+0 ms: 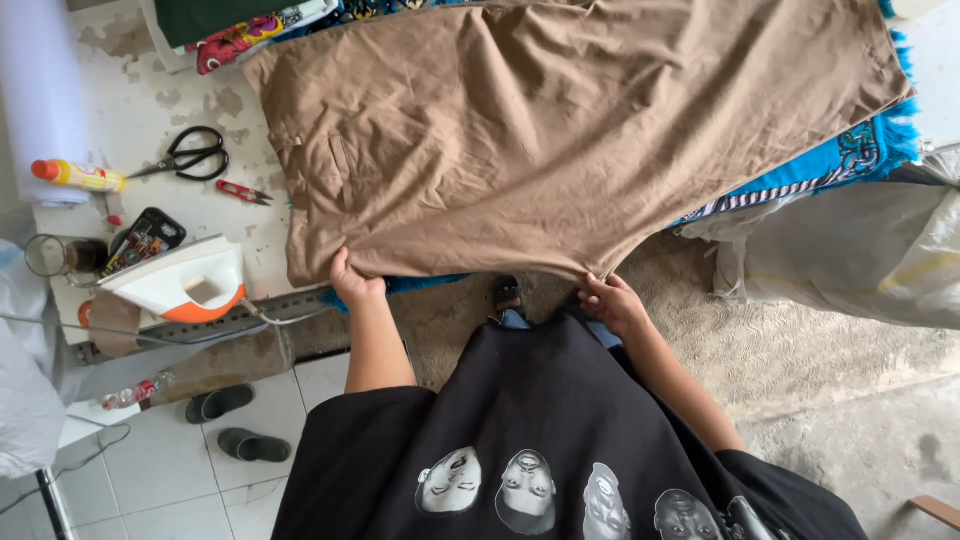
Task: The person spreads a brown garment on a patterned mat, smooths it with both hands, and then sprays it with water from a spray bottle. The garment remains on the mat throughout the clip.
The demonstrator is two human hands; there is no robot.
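I have the brown trousers [560, 130] spread flat across the table from 10 to 2 o'clock, over a blue patterned cloth [850, 160], and my left hand [352, 283] at 7 o'clock and right hand [612, 300] at 5 o'clock are each closed in a pinch on the near edge. To do this well, I judge I should pull both corners evenly toward me so the creases flatten, keeping clear of the iron [185, 282] at 9 o'clock.
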